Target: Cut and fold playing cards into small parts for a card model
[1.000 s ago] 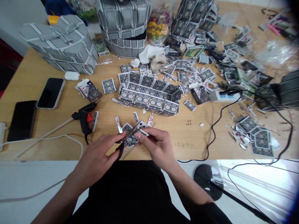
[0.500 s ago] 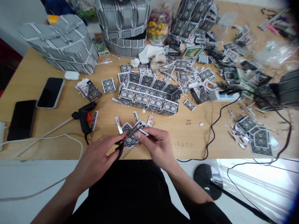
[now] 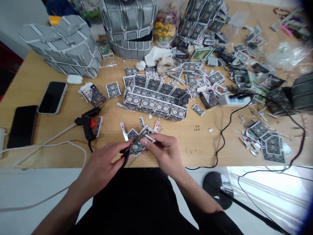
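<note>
The scissors (image 3: 133,143) are gripped in the left hand (image 3: 102,164), fingers passed through the dark handles at the near end, and the blades are seen nearly closed, angled up toward one o'clock across a playing card (image 3: 138,143). That card is pinched along its right edge between thumb and forefinger of the right hand (image 3: 165,153), and is held just above the table's near edge, directly in front of the body. Compared with the views of half a second and one second ago, almost no displacement is recorded: hands, scissors and card are found in the same places, the blade tips only slightly raised, so the cut is judged to be in progress, neither begun afresh nor finished. Both wrists are held low over the table (image 3: 207,147), the left forearm entering from seven o'clock and the right from five o'clock, the knuckles of both hands turned upward and the fingertips meeting over the card. Narrow card strips (image 3: 123,129) are noted lying just beyond the card at twelve o'clock. Further out in the same direction a long tray-like assembly of cards (image 3: 156,101) is observed. At ten o'clock of the hands a black glue gun (image 3: 86,122) with a red trigger is lying on its side, and beyond it, toward nine o'clock, two phones (image 3: 52,97) lie face up. Loose cards and offcuts (image 3: 266,140) are scattered at two to three o'clock, with a black cable (image 3: 223,137) trailing between.
</note>
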A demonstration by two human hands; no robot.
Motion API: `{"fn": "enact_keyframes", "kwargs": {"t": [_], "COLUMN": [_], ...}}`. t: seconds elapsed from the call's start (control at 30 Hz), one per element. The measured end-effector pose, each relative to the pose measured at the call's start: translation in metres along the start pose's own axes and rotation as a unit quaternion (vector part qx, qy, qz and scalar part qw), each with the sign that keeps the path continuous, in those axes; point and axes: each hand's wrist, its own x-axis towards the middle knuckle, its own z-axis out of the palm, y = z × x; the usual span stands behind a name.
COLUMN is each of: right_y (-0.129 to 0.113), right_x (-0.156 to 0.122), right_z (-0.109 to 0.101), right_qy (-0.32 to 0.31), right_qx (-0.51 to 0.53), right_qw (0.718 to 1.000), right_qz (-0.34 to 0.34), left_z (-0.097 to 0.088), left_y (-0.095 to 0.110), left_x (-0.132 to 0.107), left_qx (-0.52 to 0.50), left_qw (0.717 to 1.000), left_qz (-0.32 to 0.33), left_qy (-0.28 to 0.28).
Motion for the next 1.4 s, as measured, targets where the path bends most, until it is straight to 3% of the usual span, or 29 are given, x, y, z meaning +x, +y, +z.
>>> {"fn": "enact_keyframes", "kwargs": {"t": [0.73, 0.9, 1.4], "right_y": [0.017, 0.015, 0.012], "right_x": [-0.002, -0.003, -0.005], "right_z": [0.002, -0.001, 0.005], "right_qy": [-0.026, -0.037, -0.006], "right_qx": [0.024, -0.005, 0.001], "right_qw": [0.999, 0.999, 0.999], "right_qz": [-0.007, -0.039, -0.04], "left_z": [-0.002, -0.001, 0.006], "left_y": [0.009, 0.009, 0.009], "left_x": [0.003, 0.003, -0.001], "left_qx": [0.033, 0.025, 0.028], "left_qw": [0.999, 0.999, 0.999], "left_qz": [0.02, 0.022, 0.031], "left_qy": [-0.005, -0.006, -0.005]}}
